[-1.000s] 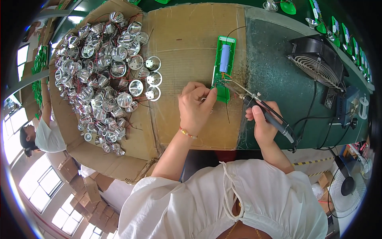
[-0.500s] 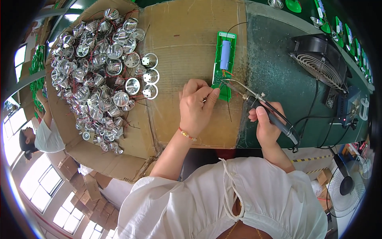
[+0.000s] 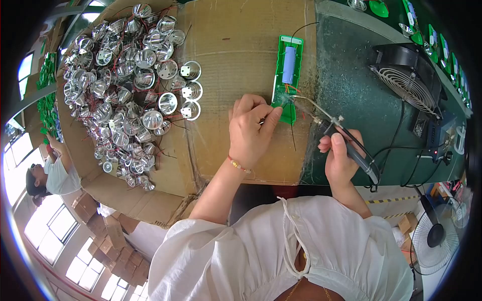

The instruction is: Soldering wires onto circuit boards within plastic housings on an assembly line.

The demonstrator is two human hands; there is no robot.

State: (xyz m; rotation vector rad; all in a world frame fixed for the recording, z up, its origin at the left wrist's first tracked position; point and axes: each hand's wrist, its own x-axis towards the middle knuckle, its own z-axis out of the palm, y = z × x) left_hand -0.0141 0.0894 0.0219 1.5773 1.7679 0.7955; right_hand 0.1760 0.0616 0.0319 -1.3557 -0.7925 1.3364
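A long green plastic housing [image 3: 297, 65] lies on the cardboard, holding a blue cylindrical battery cell [image 3: 289, 65] in its upper half. Below the cell sits a green circuit board [image 3: 287, 111] with red and dark wires around it. My left hand [image 3: 251, 125] is closed, thumb and forefinger pinched together at the board's left edge; what they pinch is hidden. My right hand [image 3: 342, 158] grips a soldering iron [image 3: 362, 164] with a thin curved metal tube alongside. Its tip meets the board just below the cell, where a faint wisp of smoke shows.
Left of me, a cardboard box [image 3: 170, 203] holds many silver reflector cups [image 3: 145, 58] with red wires. Several cups stand at its right edge. At right are a black fan [image 3: 409, 75], a blue powered unit [image 3: 436, 135] and cables. A co-worker [image 3: 55, 175] is at far left.
The view has shifted slightly. The iron's tip stays at the board, where a wisp of smoke now shows more clearly. Both hands keep their grips.
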